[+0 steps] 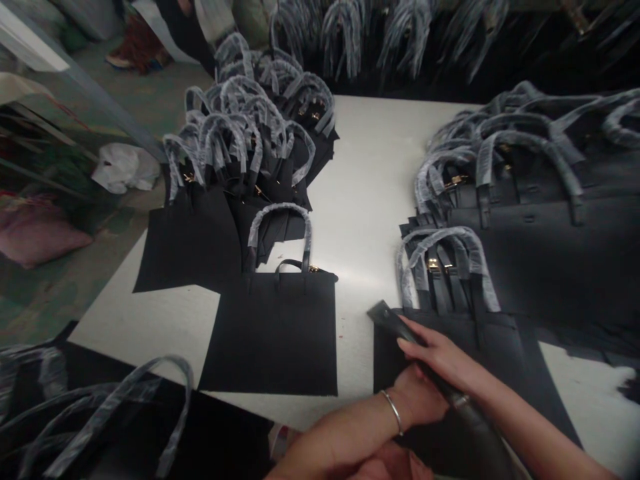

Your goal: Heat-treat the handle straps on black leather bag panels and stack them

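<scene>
My right hand is closed around a black strap with a squared end, above a black bag panel at the lower right. My left hand, with a bracelet at the wrist, reaches across just below it; its fingers are mostly hidden under the strap and the other hand. The bag panel has plastic-wrapped handles and gold-coloured hardware. Left of the hands, a separate black bag panel lies flat with its wrapped handle pointing away.
Piled black panels with wrapped handles cover the white table's back left. More panels lie at the right. Another stack is at the lower left. Wrapped handles hang beyond the table. A white bag rests on the floor.
</scene>
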The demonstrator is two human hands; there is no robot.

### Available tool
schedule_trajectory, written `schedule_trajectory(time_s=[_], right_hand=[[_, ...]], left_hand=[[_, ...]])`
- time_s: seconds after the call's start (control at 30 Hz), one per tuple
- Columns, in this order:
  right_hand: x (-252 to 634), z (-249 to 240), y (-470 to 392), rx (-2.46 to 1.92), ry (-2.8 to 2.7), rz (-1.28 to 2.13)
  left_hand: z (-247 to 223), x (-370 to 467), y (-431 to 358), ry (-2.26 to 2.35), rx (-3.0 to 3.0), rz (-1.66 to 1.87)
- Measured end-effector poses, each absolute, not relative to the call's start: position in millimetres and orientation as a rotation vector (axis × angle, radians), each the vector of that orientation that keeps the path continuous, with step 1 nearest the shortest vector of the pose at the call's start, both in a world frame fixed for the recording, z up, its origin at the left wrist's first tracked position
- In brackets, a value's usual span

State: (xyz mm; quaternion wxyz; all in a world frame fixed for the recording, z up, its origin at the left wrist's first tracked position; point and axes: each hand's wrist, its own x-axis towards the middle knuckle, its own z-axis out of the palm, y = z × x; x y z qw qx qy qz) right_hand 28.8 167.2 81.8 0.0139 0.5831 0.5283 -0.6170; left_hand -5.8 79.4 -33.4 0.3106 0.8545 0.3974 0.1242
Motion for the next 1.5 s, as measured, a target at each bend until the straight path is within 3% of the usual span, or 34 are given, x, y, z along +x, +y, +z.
schedule_trajectory(time_s=[0.13,0.23,0.37,0.57,0.77,1.13,1.27,1.5], right_hand=[[28.7,89.9,176.6,2.070,1.694,-1.895],[49.5,98.8,170.7,2.041,1.590,-2.023],[71.0,104.5,149.5,2.045,1.503,-2.016],[71.6,105.8,131.0,1.973,1.579,-1.953],[59.6,102.9,128.2,1.782,1.536,-2.135],[47.6,110.8,137.1,1.772,1.393,-2.365],[50.7,116.4,138.8,1.953,1.422,-2.316],[40.5,116.8,141.5,1.867,1.441,-2.290]], left_hand=[[-28.4,-25.7,74.7,1.121,2.208,0.535],[-18.3,-60.1,80.7,1.608,1.928,0.763],[-0.9,-109.8,110.2,2.121,1.531,0.700],[-8.9,-139.2,138.0,1.658,0.937,0.899],[-20.2,-143.2,124.4,1.403,0.592,0.970],[-9.9,-132.9,112.5,1.257,0.350,1.138],[-5.9,-129.8,112.4,1.260,0.286,1.164],[-1.8,-127.8,112.9,1.246,0.272,1.150]])
